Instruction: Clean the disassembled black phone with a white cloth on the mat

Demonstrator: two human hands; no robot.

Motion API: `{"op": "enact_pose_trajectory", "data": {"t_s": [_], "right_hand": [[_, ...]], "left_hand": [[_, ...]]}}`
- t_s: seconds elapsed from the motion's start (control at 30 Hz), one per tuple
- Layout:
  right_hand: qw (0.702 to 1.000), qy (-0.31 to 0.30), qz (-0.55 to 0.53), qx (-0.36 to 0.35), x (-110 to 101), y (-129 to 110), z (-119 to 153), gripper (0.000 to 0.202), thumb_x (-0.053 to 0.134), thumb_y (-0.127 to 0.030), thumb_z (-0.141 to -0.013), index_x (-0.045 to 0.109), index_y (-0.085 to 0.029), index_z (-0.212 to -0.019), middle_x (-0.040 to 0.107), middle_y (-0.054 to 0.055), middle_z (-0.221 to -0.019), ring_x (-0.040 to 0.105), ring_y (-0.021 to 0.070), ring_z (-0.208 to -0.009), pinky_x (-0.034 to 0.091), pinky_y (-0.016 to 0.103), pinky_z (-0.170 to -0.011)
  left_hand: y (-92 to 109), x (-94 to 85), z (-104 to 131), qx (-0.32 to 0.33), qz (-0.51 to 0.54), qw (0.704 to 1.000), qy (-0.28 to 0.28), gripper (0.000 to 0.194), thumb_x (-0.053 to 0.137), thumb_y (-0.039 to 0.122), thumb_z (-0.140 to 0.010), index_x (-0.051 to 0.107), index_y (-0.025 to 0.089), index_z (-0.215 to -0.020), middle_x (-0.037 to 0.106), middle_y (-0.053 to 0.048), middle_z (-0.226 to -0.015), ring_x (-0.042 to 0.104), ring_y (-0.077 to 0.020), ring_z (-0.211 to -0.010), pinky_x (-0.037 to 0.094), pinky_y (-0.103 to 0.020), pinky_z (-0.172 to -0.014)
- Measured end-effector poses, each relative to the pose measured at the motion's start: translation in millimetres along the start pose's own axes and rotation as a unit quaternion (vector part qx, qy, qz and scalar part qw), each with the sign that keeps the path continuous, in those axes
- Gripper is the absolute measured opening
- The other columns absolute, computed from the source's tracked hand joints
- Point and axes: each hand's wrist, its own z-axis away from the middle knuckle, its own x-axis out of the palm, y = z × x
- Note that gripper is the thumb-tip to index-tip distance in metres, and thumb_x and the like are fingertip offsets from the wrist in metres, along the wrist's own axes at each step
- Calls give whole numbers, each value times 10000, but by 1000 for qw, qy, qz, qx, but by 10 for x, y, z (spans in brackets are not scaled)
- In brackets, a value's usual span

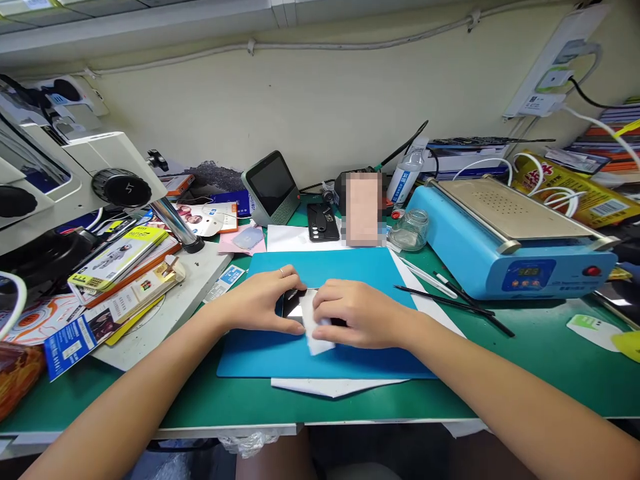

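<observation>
A glossy black phone (295,304) lies flat on the blue mat (260,357), mostly covered by my hands, so I cannot tell whether it is a whole phone or only its screen. My left hand (260,300) grips its left end, thumb at the near edge and fingers at the far edge. In my right hand (357,313) is a white wipe (319,343), pinched under bent fingers and pressed against the dark surface. The wipe's near end hangs past the phone onto the mat.
On the right stand a blue heating-plate machine (515,267), a glass jar (410,230) and black tweezers (455,303). Behind the mat are a black phone case (323,223) and a small display (273,187). A microscope stand (115,173) and piled packets (120,257) occupy the left.
</observation>
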Motion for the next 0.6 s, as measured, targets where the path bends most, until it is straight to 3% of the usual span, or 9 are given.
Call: {"op": "enact_pose_trajectory", "data": {"t_s": [0.37,0.53,0.6], "right_hand": [[999,-11,26,-38,65,-36,-41,218,641,-363,-975,725,-162,-970,723,72,-1043,633,195,-966,477,322,-827],[999,21,43,-11,31,-10,-26,287,576,-341,-1014,730,-160,-853,725,70,-894,636,187,-851,464,337,-789],[999,17,43,-7,31,-10,-26,272,586,-351,-1007,731,-161,-877,728,74,-924,632,188,-855,464,333,-776]], "left_hand": [[8,-2,-2,2,-7,1000,2,565,735,592,-786,583,228,-1190,551,-16,-1048,596,-189,-850,425,-285,-706],[10,2,0,0,-7,1000,-1,588,728,617,-783,571,225,-1192,561,-21,-1070,605,-195,-857,426,-282,-693],[8,4,2,2,-9,1000,0,590,727,617,-784,571,225,-1195,560,-20,-1071,605,-193,-858,429,-283,-698]]}}
